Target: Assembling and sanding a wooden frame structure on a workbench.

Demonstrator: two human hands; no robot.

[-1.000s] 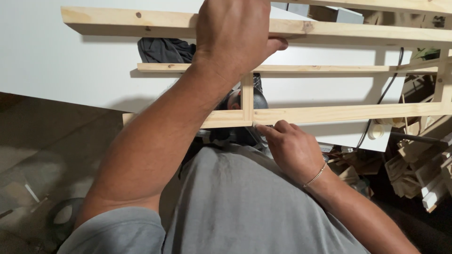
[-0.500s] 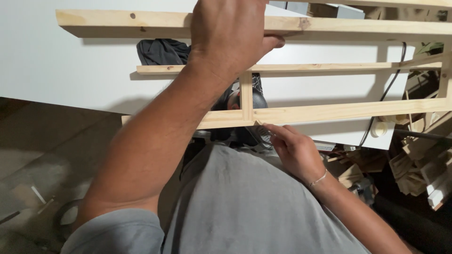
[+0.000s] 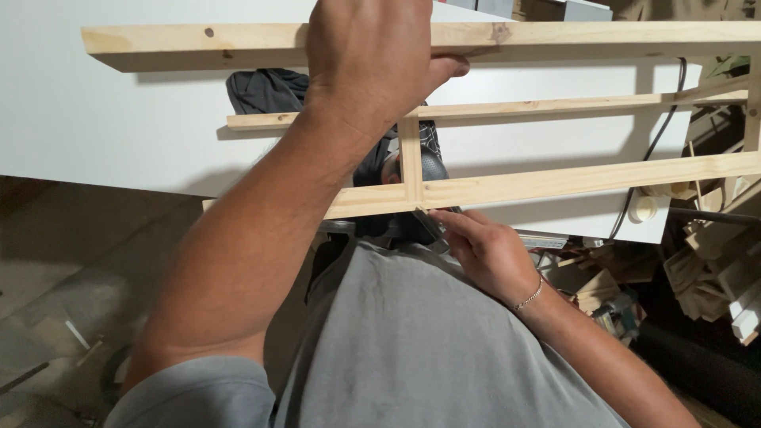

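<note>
The left hand (image 3: 372, 67) reaches up over the top rail (image 3: 198, 43) of a pale wooden frame (image 3: 555, 182), its fingers wrapped over the rail's far edge and clamped on it, with the thumb tip showing just below the rail on the right. The frame lies over a white surface (image 3: 103, 127) and consists of three long rails running left to right: the thick top one with a dark knot near its left end, a thin middle rail (image 3: 555, 105), and a bottom rail nearest the person. A short upright (image 3: 410, 162) joins the middle and bottom rails.

The right hand (image 3: 487, 254) sits just under the bottom rail, right below that joint. Its fingers are drawn together and pinch a small metal piece (image 3: 428, 226) against the rail's underside; what the piece is cannot be told. A thin chain bracelet (image 3: 527, 297) circles the wrist.

Behind the frame, a dark power tool (image 3: 432, 162) and a dark cloth (image 3: 261, 91) rest on the surface, partly hidden by the left forearm. A black cable (image 3: 662, 135) hangs down across the surface's right side. Offcuts of wood (image 3: 713, 269) are heaped on the right, beyond the surface's edge. The person's grey shirt (image 3: 428, 349) fills the lower middle of the view.
</note>
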